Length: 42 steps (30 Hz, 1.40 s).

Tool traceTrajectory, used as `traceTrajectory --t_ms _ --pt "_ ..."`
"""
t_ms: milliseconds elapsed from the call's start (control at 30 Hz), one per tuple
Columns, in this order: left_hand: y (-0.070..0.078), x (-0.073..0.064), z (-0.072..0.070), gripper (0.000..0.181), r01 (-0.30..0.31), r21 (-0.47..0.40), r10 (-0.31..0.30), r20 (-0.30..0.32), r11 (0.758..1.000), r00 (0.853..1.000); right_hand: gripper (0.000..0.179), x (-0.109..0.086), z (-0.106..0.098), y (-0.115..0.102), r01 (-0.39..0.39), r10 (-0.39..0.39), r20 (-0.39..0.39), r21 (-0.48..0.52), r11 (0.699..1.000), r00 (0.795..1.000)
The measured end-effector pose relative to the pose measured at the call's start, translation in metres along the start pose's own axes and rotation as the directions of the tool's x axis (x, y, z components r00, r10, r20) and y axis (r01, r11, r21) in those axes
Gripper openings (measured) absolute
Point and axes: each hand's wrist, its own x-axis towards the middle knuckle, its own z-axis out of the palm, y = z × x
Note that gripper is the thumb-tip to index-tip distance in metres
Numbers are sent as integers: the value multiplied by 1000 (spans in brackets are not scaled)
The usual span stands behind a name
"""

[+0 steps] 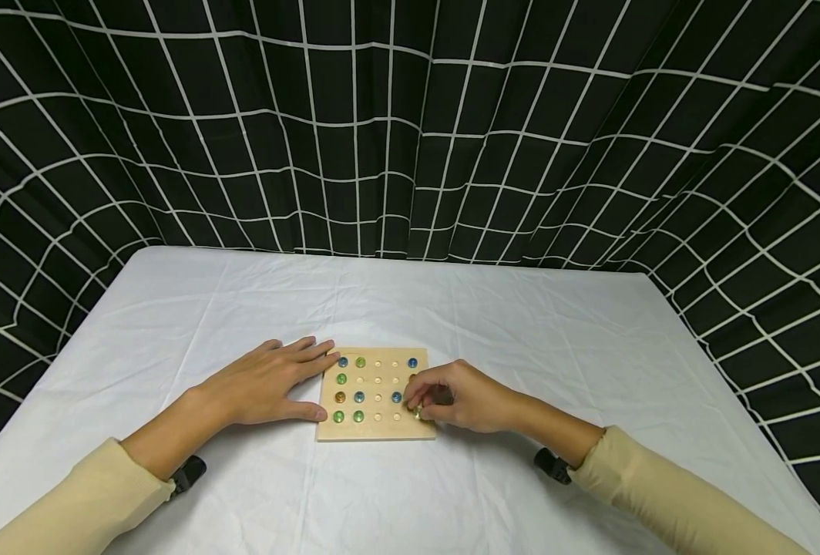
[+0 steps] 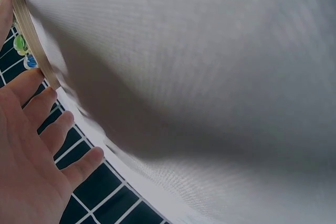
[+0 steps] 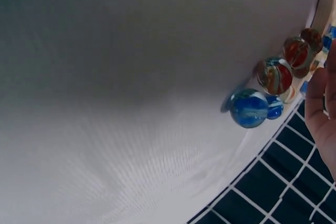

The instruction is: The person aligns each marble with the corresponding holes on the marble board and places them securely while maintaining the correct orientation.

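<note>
A light wooden board (image 1: 375,433) with rows of round hollows lies flat on the cloth, with green, blue and amber glass marbles in some of them. My right hand (image 1: 462,397) is over the board's right edge, thumb and fingertips pinching a pale, yellowish marble (image 1: 418,412) low at the bottom right corner. Just left of those fingers sits a blue marble (image 1: 397,397). My left hand (image 1: 271,381) rests at the board's left side, fingers extended, with fingertips at the upper left corner and thumb at the lower left edge.
In the right wrist view a large blue marble (image 3: 249,108) and a red swirled marble (image 3: 274,75) show beside the board's side; my hand hides that spot from the head view. White cloth (image 1: 556,331) covers the table, and a black gridded curtain (image 1: 410,131) hangs behind.
</note>
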Motion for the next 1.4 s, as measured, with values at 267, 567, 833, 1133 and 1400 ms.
traceTrajectory --t_ms 267,567,833,1133,1400 --pt "-1 1 1 91 -11 5 11 -6 1000 1000 28 1 3 1 -13 14 17 -15 1000 1000" --pt "1 1 -1 90 -6 0 6 -6 1000 1000 26 0 -4 -4 -14 14 -12 -54 998 1000" --pt "1 0 -1 90 -10 0 10 -9 1000 1000 27 -8 -32 -2 -2 -16 -124 -139 990 992" --pt "1 0 0 91 -1 -1 1 0 1000 1000 27 -18 -44 16 -68 46 -148 -147 987 988" --pt "1 0 0 90 -6 4 6 0 1000 1000 28 -26 -47 32 -92 73 -153 -120 989 986"
